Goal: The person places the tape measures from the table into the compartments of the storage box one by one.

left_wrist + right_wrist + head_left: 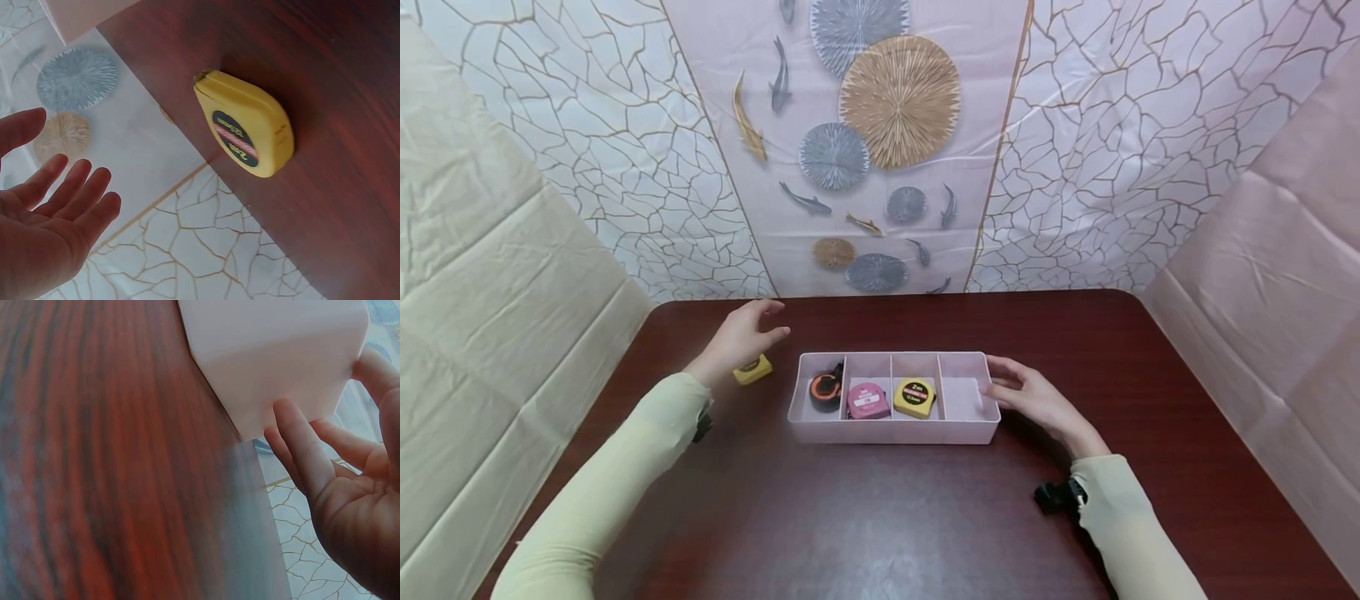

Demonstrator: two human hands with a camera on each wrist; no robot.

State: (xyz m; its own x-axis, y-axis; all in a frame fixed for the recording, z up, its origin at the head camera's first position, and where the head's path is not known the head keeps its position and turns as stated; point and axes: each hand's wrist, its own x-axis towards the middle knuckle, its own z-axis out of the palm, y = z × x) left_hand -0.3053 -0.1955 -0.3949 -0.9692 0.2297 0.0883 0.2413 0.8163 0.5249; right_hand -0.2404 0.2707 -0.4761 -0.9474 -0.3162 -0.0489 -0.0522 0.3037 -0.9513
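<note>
The loose right hand (1039,400) touches the tray (895,432); past its left edge, a yellow tape measure (247,125) lies nearest the wide left hand (735,340).

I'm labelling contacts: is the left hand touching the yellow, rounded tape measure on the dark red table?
Apart: the left wrist view shows clear space between the left hand and tape measure.

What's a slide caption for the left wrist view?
Empty left hand near, not touching, a yellow tape measure on a dark-red tabletop.
</note>
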